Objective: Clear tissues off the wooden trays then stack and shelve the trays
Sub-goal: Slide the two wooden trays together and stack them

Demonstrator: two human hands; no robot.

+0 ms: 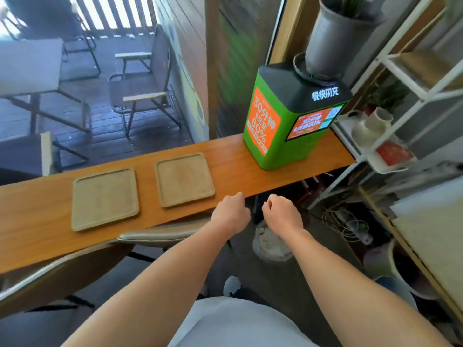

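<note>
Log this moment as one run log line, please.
left hand: curled, empty | right hand: curled, empty | two square wooden trays: bare, side by side, unstacked | tissues: none visible

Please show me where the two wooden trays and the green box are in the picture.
Left tray (pixel 105 199): head view, middle of its flat bottom.
Right tray (pixel 185 179): head view, middle of its flat bottom.
Green box (pixel 263 121): head view, orange label on its side.
</note>
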